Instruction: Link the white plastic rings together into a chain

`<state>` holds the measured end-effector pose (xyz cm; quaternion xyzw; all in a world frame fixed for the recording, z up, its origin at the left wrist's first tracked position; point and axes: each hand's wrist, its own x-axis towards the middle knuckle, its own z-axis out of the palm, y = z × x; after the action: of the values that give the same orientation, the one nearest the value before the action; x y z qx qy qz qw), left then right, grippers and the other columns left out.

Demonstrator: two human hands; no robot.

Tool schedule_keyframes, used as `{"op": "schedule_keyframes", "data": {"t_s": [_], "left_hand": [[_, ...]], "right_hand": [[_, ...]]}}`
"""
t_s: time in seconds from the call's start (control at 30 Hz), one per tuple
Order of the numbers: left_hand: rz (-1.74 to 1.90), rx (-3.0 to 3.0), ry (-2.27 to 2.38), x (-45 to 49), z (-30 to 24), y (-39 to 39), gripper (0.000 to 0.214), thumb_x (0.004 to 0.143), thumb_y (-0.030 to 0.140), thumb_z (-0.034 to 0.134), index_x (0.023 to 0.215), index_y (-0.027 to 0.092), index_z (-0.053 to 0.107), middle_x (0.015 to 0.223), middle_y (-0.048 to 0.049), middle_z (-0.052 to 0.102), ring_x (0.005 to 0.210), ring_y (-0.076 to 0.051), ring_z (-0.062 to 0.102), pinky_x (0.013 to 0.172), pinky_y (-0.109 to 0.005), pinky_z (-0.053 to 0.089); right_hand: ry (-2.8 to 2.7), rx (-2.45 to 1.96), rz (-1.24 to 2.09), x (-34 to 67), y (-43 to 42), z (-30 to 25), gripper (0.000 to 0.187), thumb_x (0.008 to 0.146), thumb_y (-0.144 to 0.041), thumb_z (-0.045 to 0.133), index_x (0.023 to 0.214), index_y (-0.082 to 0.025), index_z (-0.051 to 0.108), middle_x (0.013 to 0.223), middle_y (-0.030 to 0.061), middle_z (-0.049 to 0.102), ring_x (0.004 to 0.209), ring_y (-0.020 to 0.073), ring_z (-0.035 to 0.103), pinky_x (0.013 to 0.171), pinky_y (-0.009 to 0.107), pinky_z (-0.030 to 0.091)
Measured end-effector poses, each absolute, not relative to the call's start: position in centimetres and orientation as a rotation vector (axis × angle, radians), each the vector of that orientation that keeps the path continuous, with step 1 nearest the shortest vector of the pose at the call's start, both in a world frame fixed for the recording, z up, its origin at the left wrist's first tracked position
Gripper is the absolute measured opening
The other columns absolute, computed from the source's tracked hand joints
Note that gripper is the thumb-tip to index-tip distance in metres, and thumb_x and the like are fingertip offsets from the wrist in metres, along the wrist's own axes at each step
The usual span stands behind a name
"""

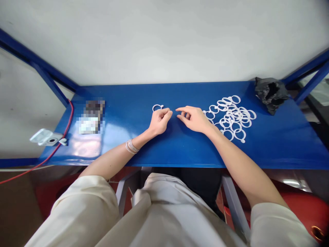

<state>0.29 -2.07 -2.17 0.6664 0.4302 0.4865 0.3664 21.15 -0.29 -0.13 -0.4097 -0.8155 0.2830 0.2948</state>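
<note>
Head cam looking down at a glossy blue metal table point(195, 154), and the left hand point(160, 120) is curled into a loose fist with its fingers folded in. One white plastic ring with a small tab point(157, 107) sits right at those fingers, its lower edge hidden behind them. Can't tell if it's actually pinched or just touching. The right hand point(194, 119) is relaxed and partly open, with the index finger and thumb reaching toward the left hand, nothing held, and a small gap between the two hands.

Just past the right hand, a loose heap of matching white plastic rings point(230, 118) lies overlapping on the table. Stacked silver bangles point(132, 146) circle the left wrist, and cream sleeves point(84, 206) show at the bottom of the view.

Further right, there's a crumpled black plastic bag point(271, 94). Over on the left are a pixelated flat packet point(92, 116), a small white gadget point(47, 137) at the table's corner, and a thin red cable point(70, 113).
</note>
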Motion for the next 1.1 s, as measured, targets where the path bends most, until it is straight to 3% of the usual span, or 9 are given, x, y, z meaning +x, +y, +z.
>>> {"op": "schedule_keyframes", "data": {"t_s": [0.27, 0.57, 0.7, 0.87, 1.1], "left_hand": [[1.196, 1.783, 1.098, 0.1, -1.5, -2.4, 0.057, 0.100, 0.044, 0.057, 0.054, 0.019, 0.035, 0.048, 0.0046, 0.034, 0.048, -0.007, 0.026, 0.052, -0.028, 0.022], [1.213, 1.841, 1.149, 0.1, -1.1, -2.5, 0.054, 0.095, 0.035, 0.056, 0.053, 0.020, 0.027, 0.049, 0.0051, 0.024, 0.048, -0.008, 0.020, 0.050, -0.029, 0.018], [1.273, 1.965, 1.267, -0.1, -1.3, -2.2, 0.046, 0.094, 0.032, 0.061, 0.054, 0.020, 0.042, 0.048, 0.0050, 0.033, 0.049, -0.009, 0.027, 0.055, -0.030, 0.026], [1.344, 2.225, 1.412, -0.5, -2.0, -1.1, 0.021, 0.093, 0.031, 0.070, 0.075, 0.020, 0.068, 0.076, -0.0044, 0.065, 0.072, -0.018, 0.052, 0.079, -0.036, 0.045], [1.022, 2.310, 1.819, -0.6, -2.4, -1.0, 0.012, 0.096, 0.023, 0.065, 0.098, 0.022, 0.077, 0.113, -0.0133, 0.068, 0.108, -0.030, 0.057, 0.096, -0.050, 0.043]], "right_hand": [[-2.181, -1.089, 0.775, 21.2, -0.1, -0.5, 0.025, 0.100, -0.030, 0.069, 0.119, -0.022, 0.083, 0.091, 0.0044, 0.078, 0.063, 0.0149, 0.063, 0.075, 0.035, 0.054], [-2.218, -1.124, 0.718, 21.2, -0.3, -0.2, 0.022, 0.099, -0.027, 0.070, 0.115, -0.021, 0.083, 0.090, 0.0048, 0.077, 0.068, 0.0172, 0.066, 0.075, 0.035, 0.053], [-2.224, -1.204, 0.580, 22.4, 0.4, 0.3, 0.023, 0.098, -0.025, 0.067, 0.115, -0.021, 0.082, 0.093, 0.0067, 0.077, 0.077, 0.0208, 0.068, 0.077, 0.037, 0.053], [-2.179, -1.345, 0.360, 26.5, 2.4, 0.4, 0.031, 0.086, -0.011, 0.064, 0.110, -0.020, 0.081, 0.092, 0.0080, 0.073, 0.082, 0.0254, 0.066, 0.083, 0.045, 0.054], [-2.274, -1.904, 0.496, 28.6, 2.3, 2.3, 0.048, 0.072, -0.002, 0.063, 0.115, -0.018, 0.078, 0.102, 0.0093, 0.075, 0.089, 0.0273, 0.069, 0.075, 0.041, 0.051]]}}
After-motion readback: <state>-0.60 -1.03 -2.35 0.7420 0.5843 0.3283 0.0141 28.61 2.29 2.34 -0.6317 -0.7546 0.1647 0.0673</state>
